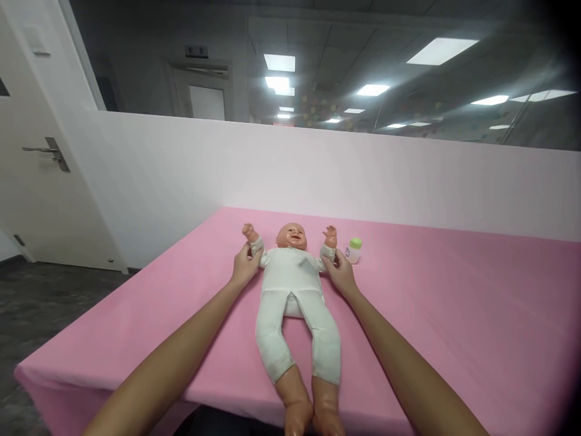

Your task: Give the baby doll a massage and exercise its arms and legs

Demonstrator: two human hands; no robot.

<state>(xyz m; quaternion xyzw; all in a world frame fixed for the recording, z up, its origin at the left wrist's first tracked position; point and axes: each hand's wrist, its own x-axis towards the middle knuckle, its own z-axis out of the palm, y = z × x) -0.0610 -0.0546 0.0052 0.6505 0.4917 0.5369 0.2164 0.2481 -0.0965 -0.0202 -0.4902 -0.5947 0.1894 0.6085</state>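
Observation:
A baby doll [293, 284] in a white one-piece suit lies on its back on a pink-covered table [454, 315], head away from me and bare feet at the near edge. My left hand [245, 266] grips the doll's arm on the left side, just below its raised hand. On the other side, my right hand [339, 272] holds the doll's other arm at the sleeve. A small baby bottle [354, 249] with a green cap stands just right of my right hand.
A white partition wall [363, 175] runs behind the table, with glass above it. A white door [36, 151] with a metal handle is at the left. Dark floor [49, 303] lies to the left of the table.

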